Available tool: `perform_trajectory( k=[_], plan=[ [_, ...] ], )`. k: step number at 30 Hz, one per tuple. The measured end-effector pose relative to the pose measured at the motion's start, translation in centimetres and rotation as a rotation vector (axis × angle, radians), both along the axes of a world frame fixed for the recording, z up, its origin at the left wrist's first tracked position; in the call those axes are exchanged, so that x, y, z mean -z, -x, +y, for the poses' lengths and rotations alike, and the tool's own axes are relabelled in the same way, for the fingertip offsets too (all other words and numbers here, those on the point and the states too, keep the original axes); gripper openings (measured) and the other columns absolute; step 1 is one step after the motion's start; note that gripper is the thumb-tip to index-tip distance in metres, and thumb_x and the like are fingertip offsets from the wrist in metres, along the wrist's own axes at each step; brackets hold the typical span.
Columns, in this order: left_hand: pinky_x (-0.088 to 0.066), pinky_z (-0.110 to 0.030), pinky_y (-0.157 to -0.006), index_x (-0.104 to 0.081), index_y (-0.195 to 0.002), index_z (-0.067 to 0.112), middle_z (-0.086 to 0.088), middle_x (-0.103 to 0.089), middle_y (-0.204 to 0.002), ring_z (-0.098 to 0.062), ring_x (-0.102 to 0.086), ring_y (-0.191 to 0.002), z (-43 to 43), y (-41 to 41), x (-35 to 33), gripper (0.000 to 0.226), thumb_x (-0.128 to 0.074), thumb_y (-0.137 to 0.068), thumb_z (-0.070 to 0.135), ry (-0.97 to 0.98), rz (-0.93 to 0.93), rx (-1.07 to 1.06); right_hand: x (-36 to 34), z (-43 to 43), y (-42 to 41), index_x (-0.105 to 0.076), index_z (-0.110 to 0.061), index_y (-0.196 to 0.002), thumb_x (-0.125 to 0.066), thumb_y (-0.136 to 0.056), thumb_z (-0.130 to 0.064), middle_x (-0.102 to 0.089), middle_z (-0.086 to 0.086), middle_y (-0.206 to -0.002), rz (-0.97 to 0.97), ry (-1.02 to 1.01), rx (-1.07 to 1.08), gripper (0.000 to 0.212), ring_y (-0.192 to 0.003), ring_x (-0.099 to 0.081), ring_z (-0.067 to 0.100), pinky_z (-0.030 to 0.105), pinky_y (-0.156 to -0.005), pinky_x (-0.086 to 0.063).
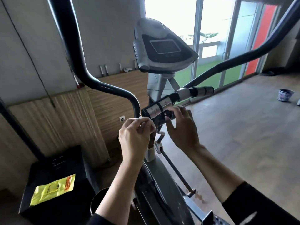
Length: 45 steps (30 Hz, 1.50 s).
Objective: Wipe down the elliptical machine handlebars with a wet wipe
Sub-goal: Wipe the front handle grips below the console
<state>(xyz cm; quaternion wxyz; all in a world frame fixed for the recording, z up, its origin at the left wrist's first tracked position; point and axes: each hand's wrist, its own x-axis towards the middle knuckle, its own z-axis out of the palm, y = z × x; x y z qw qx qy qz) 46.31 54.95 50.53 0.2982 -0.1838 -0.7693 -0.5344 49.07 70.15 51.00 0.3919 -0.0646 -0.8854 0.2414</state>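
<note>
1. Far left, a yellow packet [53,190] lies on a black box [48,168].
2. Left hand [134,138]: fingers pinched together on a blurred white scrap, probably the wipe [143,121], just beside the short grip [155,109].
3. Right hand [183,130]: fingers bent at that grip's underside; clamped or merely touching, I cannot tell.
4. Wiping looks barely begun, with both long handlebars [68,46] left.

Black sleeves [259,202] pushed up, leaving both forearms bare.
</note>
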Motion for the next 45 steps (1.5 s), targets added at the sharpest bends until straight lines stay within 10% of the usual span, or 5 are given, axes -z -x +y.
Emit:
perform_trajectory(
  k=[12,27,35,40,45],
  plan=[
    [-0.049,-0.044,-0.083,-0.076,-0.09,0.024,0.005,-0.069,-0.095,-0.02,-0.056,-0.092,2.7,5.0,-3.5,0.009,-0.071,-0.084,0.02,0.368,0.081,-0.161,-2.4,7.4,8.1,-0.068,-0.013,-0.109,-0.038,-0.092,-0.034,-0.068,0.002,-0.112,0.08,-0.072,-0.227,0.041,-0.111,-0.058,0.023,0.036,-0.104,-0.036],
    [-0.053,-0.022,-0.086,-0.075,-0.1,0.014,0.006,-0.071,-0.103,-0.005,-0.067,-0.092,3.2,4.7,-2.3,0.022,-0.078,-0.078,0.014,0.261,0.091,-0.056,-0.8,9.8,9.8,-0.07,-0.013,-0.112,-0.05,-0.093,-0.031,-0.067,0.001,-0.108,0.241,-0.096,-0.407,0.033,-0.11,-0.055,0.02,0.025,-0.11,-0.028],
    [-0.057,-0.04,-0.084,-0.075,-0.099,0.013,0.003,-0.071,-0.096,-0.016,-0.068,-0.089,5.2,5.4,-3.1,0.022,-0.077,-0.078,0.019,0.257,0.061,-0.031,-0.5,10.0,10.0,-0.069,-0.015,-0.115,-0.049,-0.094,-0.031,-0.066,0.003,-0.11,0.276,-0.116,-0.414,0.033,-0.114,-0.054,0.022,0.033,-0.109,-0.03],
    [-0.045,-0.004,-0.084,-0.075,-0.096,0.013,0.011,-0.065,-0.093,0.003,-0.062,-0.087,3.3,4.5,-2.4,0.028,-0.081,-0.069,0.02,0.272,0.14,-0.075,-0.3,10.0,10.3,-0.069,-0.016,-0.115,-0.049,-0.094,-0.031,-0.066,0.001,-0.11,0.269,-0.098,-0.406,0.033,-0.115,-0.053,0.022,0.028,-0.11,-0.026],
    [-0.04,-0.001,-0.078,-0.073,-0.09,0.012,0.012,-0.059,-0.089,-0.011,-0.06,-0.086,5.5,5.3,-2.8,0.025,-0.083,-0.069,0.019,0.335,0.206,-0.086,-0.3,10.1,10.4,-0.069,-0.015,-0.115,-0.05,-0.094,-0.031,-0.066,0.003,-0.109,0.27,-0.078,-0.443,0.032,-0.114,-0.053,0.022,0.028,-0.109,-0.027]
  ],
)
